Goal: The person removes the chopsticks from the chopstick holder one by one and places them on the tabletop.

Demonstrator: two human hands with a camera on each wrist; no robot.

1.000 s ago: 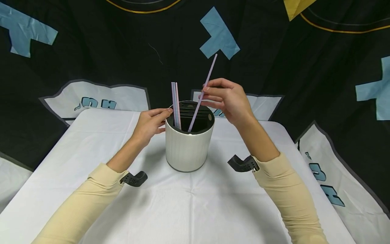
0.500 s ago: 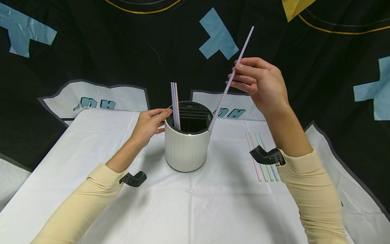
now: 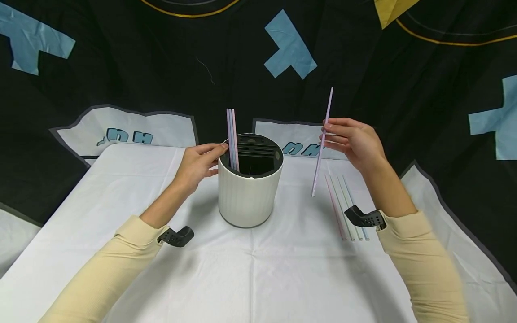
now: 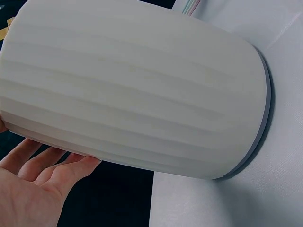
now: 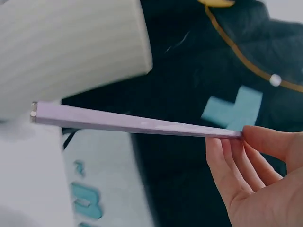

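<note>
A white, ribbed utensil holder (image 3: 250,197) with a black slotted top stands upright on the table. My left hand (image 3: 199,162) grips its left rim, thumb on the edge and fingers against the outer wall; the left wrist view shows the fingers (image 4: 71,170) along that wall. Several lilac and pink sticks (image 3: 233,139) rise from the holder's left side, their lower ends hidden inside. To the right of the holder, my right hand (image 3: 355,140) pinches a slender lilac chopstick (image 5: 118,120) between thumb and fingers. It is nearly upright, lower end close over the white cloth.
Several thin pink, green and blue sticks (image 3: 347,206) lie side by side on the white-clothed table (image 3: 226,278), partly below the right wrist's black strap (image 3: 363,217). Behind the table hangs a black cloth (image 3: 161,67) with blue patches.
The right hand has drawn the lilac chopstick up out of the holder, carried it right, then lowered it close over the table. The left hand stays on the rim.
</note>
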